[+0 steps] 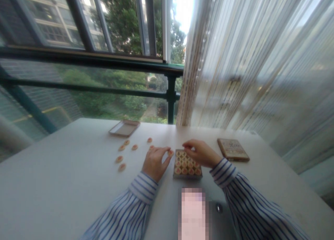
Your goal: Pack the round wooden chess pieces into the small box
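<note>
My left hand [156, 162] pinches a round xiangqi piece [170, 153] between thumb and forefinger, just left of an open box [188, 177]. Rows of round pieces with red or dark marks fill the near part of that box. My right hand [198, 152] hovers over the box's far right part, its thumb and fingers drawn together. What they hold, if anything, cannot be made out, and the hand hides some of the pieces below. Loose pieces [119, 159] lie scattered on the white table left of my left hand, one of them partly behind its knuckles.
A shallow tray or lid [125, 128] lies at the table's far left edge. To the right rests a flat brown printed box [233, 150]. A dark grey object [221, 219] and a pixelated patch are at the near edge. Beyond the table are a green railing [171, 90] and curtain [235, 59].
</note>
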Demonstrator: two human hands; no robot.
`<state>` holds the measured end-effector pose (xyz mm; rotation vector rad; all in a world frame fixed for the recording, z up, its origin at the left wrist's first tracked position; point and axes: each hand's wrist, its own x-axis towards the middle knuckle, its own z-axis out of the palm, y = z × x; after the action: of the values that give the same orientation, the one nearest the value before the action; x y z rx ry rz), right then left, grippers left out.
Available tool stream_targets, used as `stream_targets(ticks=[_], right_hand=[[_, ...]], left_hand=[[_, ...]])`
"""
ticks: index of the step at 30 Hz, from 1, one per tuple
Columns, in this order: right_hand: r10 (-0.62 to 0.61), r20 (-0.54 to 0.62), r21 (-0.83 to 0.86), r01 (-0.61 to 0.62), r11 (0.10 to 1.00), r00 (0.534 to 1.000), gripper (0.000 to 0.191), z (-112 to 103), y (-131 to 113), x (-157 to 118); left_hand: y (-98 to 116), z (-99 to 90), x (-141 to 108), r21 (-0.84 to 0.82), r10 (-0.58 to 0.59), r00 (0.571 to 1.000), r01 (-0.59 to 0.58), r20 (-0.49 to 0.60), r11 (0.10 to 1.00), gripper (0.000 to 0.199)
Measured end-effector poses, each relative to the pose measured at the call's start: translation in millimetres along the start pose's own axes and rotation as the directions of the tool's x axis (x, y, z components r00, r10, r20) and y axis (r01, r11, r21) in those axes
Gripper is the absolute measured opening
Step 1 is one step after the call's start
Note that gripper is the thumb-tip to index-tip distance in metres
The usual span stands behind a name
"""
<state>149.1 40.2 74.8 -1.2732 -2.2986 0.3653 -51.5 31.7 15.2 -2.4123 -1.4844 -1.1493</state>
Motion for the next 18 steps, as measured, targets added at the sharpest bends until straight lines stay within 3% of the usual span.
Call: stream_targets(ticks=[18], right_hand=[[0.035, -0.032, 0.026, -0.034, 0.999, 0.999, 0.025, 1, 18, -15]], left_hand=[[17, 22.4, 7, -0.079, -0.005, 0.998, 0.010, 0.066, 0.997, 0.024]])
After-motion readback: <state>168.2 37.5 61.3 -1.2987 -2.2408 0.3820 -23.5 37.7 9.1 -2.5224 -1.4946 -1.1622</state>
